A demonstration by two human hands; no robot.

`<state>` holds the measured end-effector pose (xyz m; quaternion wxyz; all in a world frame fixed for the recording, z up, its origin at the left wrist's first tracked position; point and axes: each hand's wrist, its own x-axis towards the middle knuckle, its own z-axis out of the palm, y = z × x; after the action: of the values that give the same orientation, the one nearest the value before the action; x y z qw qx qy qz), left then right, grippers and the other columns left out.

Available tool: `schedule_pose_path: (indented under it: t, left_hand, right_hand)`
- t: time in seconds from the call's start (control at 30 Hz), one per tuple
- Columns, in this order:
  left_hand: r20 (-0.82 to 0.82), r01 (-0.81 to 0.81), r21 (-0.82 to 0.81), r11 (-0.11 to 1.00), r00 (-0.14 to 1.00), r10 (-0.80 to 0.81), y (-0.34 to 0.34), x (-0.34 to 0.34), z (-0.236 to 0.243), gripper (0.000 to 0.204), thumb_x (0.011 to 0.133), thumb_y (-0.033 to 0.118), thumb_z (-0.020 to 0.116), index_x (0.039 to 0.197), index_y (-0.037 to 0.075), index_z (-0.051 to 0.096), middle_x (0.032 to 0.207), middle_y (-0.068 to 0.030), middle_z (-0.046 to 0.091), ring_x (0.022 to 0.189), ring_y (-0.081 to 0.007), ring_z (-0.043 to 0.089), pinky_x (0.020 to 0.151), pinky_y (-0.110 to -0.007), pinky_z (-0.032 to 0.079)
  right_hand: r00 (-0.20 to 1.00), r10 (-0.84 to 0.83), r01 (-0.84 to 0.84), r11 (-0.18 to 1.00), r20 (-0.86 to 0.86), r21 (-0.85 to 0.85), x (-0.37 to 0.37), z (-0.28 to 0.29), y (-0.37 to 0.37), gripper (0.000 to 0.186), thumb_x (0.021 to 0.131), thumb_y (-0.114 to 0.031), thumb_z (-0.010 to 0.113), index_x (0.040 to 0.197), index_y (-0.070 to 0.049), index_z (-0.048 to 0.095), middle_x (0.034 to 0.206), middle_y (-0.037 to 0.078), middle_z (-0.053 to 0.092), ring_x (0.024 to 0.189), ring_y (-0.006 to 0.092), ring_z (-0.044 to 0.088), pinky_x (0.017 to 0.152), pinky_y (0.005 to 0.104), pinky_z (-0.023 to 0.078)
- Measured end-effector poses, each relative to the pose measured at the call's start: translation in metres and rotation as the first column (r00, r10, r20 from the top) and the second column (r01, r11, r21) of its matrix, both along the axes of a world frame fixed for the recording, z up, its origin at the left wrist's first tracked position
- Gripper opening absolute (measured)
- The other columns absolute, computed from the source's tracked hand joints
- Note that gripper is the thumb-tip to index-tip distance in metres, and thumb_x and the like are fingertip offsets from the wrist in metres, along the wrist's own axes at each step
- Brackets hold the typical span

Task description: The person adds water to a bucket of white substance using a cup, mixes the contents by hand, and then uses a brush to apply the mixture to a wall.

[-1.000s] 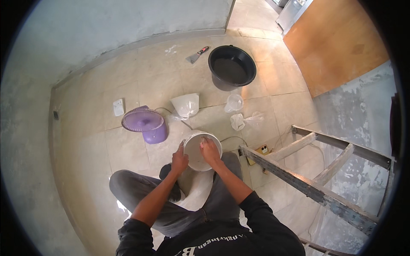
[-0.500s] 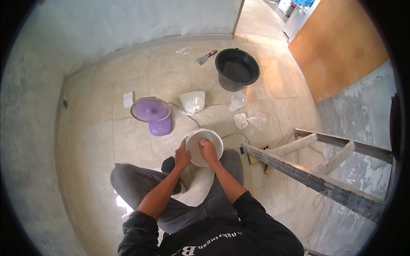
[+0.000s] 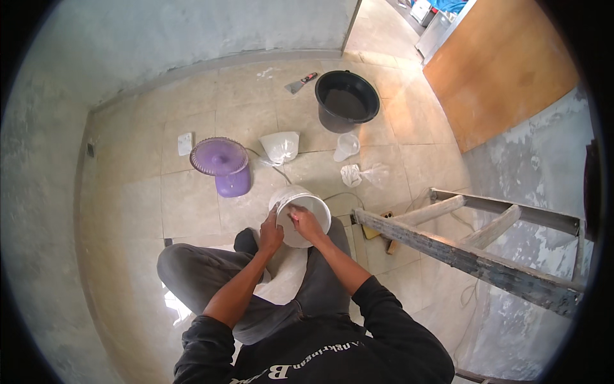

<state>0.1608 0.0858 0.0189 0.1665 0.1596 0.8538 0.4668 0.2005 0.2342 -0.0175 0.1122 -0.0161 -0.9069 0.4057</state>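
Observation:
A white bucket point(image 3: 316, 242) stands tilted between my bent legs, with its open mouth toward me. My left hand point(image 3: 272, 234) is closed on the bucket's left rim, fingers along the outer wall. Inside the mouth, my right hand point(image 3: 307, 224) is closed near the inner left wall. Whatever its fingers hold is hidden. Pale residue coats the bucket's inside.
Beyond the bucket are a purple fan point(image 3: 231, 182), a bag of white powder point(image 3: 279, 147), a clear plastic cup point(image 3: 346, 146), a crumpled plastic bag point(image 3: 374, 175), a black tub point(image 3: 345, 121) and a putty knife point(image 3: 300, 83). A wooden ladder point(image 3: 441, 242) leans in from the right.
The bucket has tipped somewhat more. My right hand has shifted left inside it, toward the wall by my left hand. The whole view has moved slightly.

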Motion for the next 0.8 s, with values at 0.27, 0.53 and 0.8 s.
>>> schedule_pose_path:
  t: [0.27, 0.53, 0.8]
  left_hand:
    - [-0.051, 0.007, 0.025, 1.000, 0.999, -0.006, 0.003, 0.001, 0.001, 0.067, 0.071, -0.001, 0.044, 0.137, 0.011, 0.036, 0.113, -0.0287, 0.055, 0.104, -0.0432, 0.054, 0.091, -0.045, 0.042]
    - [0.005, -0.004, 0.012, 1.000, 1.000, 0.004, 0.000, -0.002, 0.000, 0.067, 0.071, 0.000, 0.043, 0.137, 0.010, 0.035, 0.111, -0.0301, 0.055, 0.102, -0.0440, 0.054, 0.090, -0.045, 0.043]
    - [0.037, 0.022, -0.015, 1.000, 0.999, -0.021, 0.000, -0.006, 0.007, 0.069, 0.071, 0.000, 0.044, 0.138, 0.011, 0.032, 0.108, -0.0292, 0.057, 0.099, -0.0428, 0.056, 0.087, -0.045, 0.045]
  right_hand:
    - [0.915, -0.205, 0.113, 0.957, 0.347, 0.267, 0.019, -0.026, 0.002, 0.015, 0.082, -0.008, 0.053, 0.081, 0.003, 0.062, 0.091, 0.025, 0.061, 0.083, 0.0414, 0.059, 0.074, 0.0476, 0.047]
    - [0.910, -0.413, 0.409, 0.909, -0.047, -0.078, -0.006, 0.001, -0.005, 0.013, 0.080, -0.007, 0.056, 0.087, 0.001, 0.063, 0.078, 0.024, 0.059, 0.077, 0.0444, 0.056, 0.067, 0.0475, 0.045]
    - [0.982, 0.017, 0.008, 0.992, 0.189, -0.129, -0.004, -0.008, -0.018, 0.027, 0.080, -0.006, 0.057, 0.106, -0.001, 0.060, 0.100, 0.027, 0.059, 0.089, 0.0407, 0.058, 0.076, 0.0442, 0.048]
